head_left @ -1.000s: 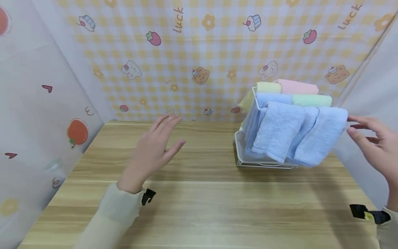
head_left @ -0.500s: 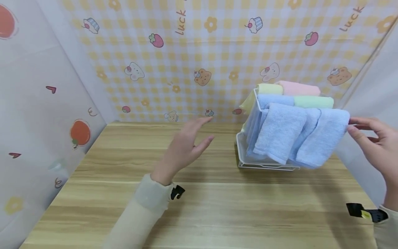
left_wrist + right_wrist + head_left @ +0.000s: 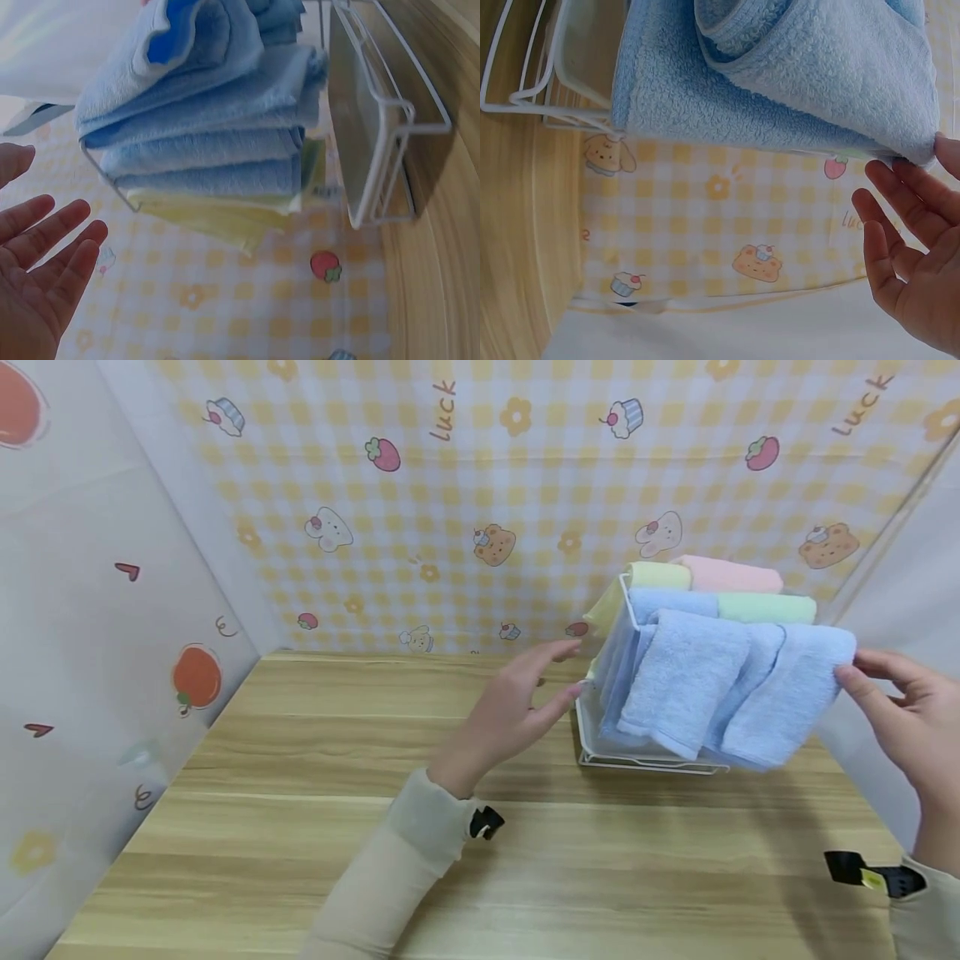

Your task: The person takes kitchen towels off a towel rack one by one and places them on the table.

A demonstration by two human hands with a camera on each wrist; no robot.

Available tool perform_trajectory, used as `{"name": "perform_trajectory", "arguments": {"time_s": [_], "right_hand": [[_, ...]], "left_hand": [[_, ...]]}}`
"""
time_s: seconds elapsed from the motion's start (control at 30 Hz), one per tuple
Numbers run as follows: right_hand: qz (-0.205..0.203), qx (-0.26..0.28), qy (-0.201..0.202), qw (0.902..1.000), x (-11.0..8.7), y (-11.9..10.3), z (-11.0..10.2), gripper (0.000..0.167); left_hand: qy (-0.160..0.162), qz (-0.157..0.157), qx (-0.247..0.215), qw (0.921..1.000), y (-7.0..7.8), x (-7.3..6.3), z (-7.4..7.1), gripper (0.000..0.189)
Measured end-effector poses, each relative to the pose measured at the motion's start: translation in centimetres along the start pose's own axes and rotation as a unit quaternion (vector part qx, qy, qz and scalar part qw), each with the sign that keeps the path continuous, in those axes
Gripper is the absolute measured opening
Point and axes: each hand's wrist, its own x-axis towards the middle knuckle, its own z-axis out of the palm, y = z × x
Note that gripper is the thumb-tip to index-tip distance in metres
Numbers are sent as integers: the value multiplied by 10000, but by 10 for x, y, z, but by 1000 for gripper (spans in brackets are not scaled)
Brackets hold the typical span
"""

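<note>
A light blue towel [image 3: 686, 681] hangs folded over the front bar of a white wire rack [image 3: 645, 766], its right part draped in a second fold. My right hand [image 3: 911, 718] pinches the towel's upper right edge, thumb in front and fingers behind; in the right wrist view, the thumb and fingertips [image 3: 885, 176] meet at its corner. My left hand [image 3: 517, 706] is just left of the rack, fingers spread and nothing in them. From the left wrist view, the left hand [image 3: 45, 255] appears apart from the stacked blue towel folds [image 3: 202, 127].
Behind the front towel, the rack bears another blue towel [image 3: 671, 603], a green one [image 3: 765, 607], a yellow one [image 3: 660, 575] and a pink one [image 3: 735, 574]. A pale tray [image 3: 356, 112] forms the rack's base. A checked cloth backdrop [image 3: 465, 485] stands behind the wooden table [image 3: 337, 827].
My left hand has moved right across the table toward the rack's left side. The right hand has closed in from beside the towel's right edge to take hold of it.
</note>
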Motion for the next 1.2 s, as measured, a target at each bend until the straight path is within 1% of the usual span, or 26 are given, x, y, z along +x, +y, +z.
{"name": "perform_trajectory", "arguments": {"time_s": [0.17,0.27,0.4,0.6,0.8,0.9,1.0,1.13,1.2], "right_hand": [[20,856,-115,9963,0,0,2,32],[33,1143,-195,9932,1,1,2,34],[38,1182,-284,9926,0,2,3,34],[143,1122,-320,9931,1,2,5,33],[201,1360,-320,9900,3,1,5,37],[223,1503,-317,9879,5,2,5,37],[255,1770,-332,9833,6,5,5,36],[290,2291,-386,9722,6,8,4,34],[290,2461,-407,9680,6,8,3,33]], "left_hand": [[-71,87,-310,9995,8,13,12,48],[-126,106,-336,9993,13,21,17,48],[-171,23,-429,9989,16,30,23,48],[-227,-215,-807,9963,19,38,34,52],[-170,-311,-1093,9934,22,47,44,57],[-237,-430,-1249,9909,24,54,47,59],[-327,-625,-1521,9858,25,60,51,61],[-447,-819,-1773,9797,26,65,55,65],[-494,-853,-1852,9777,27,69,56,66]]}}
